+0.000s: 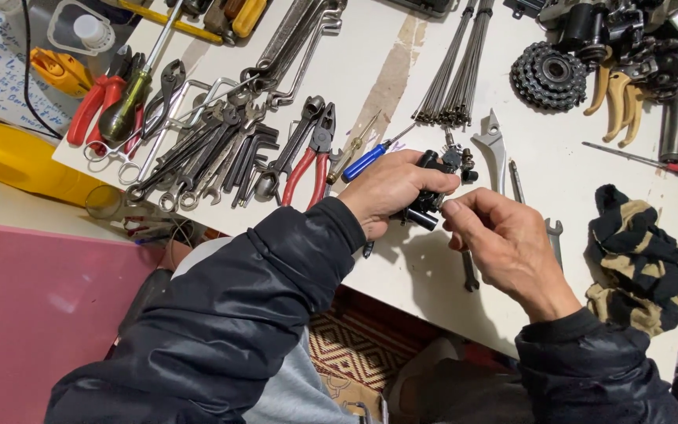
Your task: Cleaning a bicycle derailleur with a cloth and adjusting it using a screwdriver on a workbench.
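Just above the near edge of the white worktop [402,86], a small black metal bicycle part [433,192] is held between both hands. The left hand [390,188] wraps it from the left, fingers curled over its top so that the part pokes out past the fingertips toward the right. The right hand [504,243] meets it from the lower right, thumb and forefinger pinched together against the part's right side, the other fingers folded loosely into the palm.

The part hangs just clear of the worktop, and a bare strip of surface lies under and ahead of the hands. To the left, red-handled pliers [311,161] and a blue-handled screwdriver [366,161] lie near the left knuckles; a silver brake lever [492,145] and a small spanner [555,235] lie just beyond the right hand. A striped black and tan rag [637,259] sits well to the right, a bundle of spokes [453,71] and a black sprocket cluster [548,76] farther back.

Both forearms, in dark jacket sleeves, angle inward from below, wrists over the worktop's edge
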